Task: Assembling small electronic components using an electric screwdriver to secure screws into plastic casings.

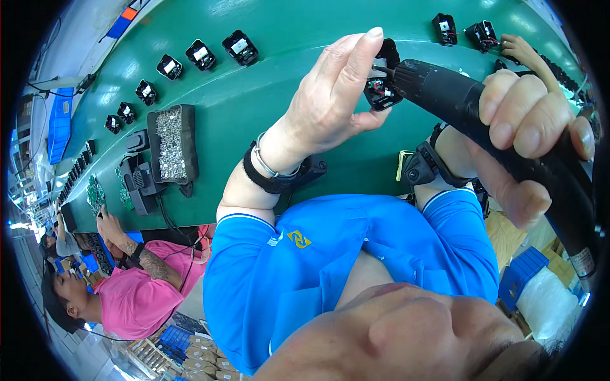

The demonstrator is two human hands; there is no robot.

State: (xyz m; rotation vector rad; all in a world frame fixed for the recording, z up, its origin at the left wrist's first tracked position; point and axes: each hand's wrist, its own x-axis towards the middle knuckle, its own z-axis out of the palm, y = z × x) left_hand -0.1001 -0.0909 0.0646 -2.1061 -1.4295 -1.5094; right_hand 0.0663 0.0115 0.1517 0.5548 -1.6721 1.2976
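My left hand (330,89) grips a small black plastic housing (385,100) above the green table, with its thumb below and fingers along the side. Inside the housing a circuit board and coloured wires show. In my right hand (524,117) is a thick black electric screwdriver (445,92), lying diagonally, its fingers wrapped around the body. The screwdriver's tip reaches into the open side of the housing; whether it touches a screw is too small to tell.
On the green table (254,114) a black tray (190,140) of small metal parts stands left. Similar open housings (240,47) curve along the far left; more lie far right, near another person's hand (518,49). A co-worker in pink (143,289) handles green circuit boards (95,193) at left.
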